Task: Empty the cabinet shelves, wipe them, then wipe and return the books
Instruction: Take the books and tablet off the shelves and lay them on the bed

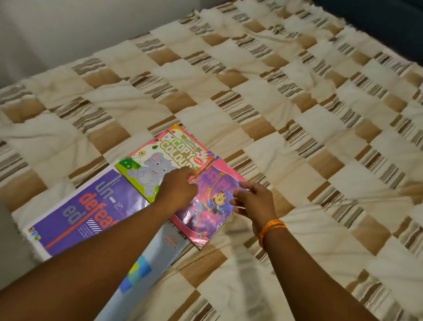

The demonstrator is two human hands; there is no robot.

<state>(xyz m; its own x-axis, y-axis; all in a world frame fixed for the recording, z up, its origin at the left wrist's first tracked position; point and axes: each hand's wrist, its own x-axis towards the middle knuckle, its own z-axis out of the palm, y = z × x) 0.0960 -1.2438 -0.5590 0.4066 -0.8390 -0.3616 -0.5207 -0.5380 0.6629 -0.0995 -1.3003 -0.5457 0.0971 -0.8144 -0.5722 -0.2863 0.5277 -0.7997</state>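
Head view: both hands, left hand (178,187) and right hand (252,200), pinch the pink book (207,208) lying beneath them on the bed (319,121); its glossy cover risks slipping.

"ultimate copy colour" is printed on the cover of the colouring book (155,162), above a drawn grey elephant, and "book-2" can be made out on a small red badge at its right edge. "un-defeated" is set in broken lines, grey and orange letters on purple, across the large book (80,212), read upside down from the camera. on the pink book (206,206) only fragments of yellow lettering show, too covered to be read, with a "2" near its lower corner. a small orange label on the pale blue book (162,254) is blurred and cannot be read.
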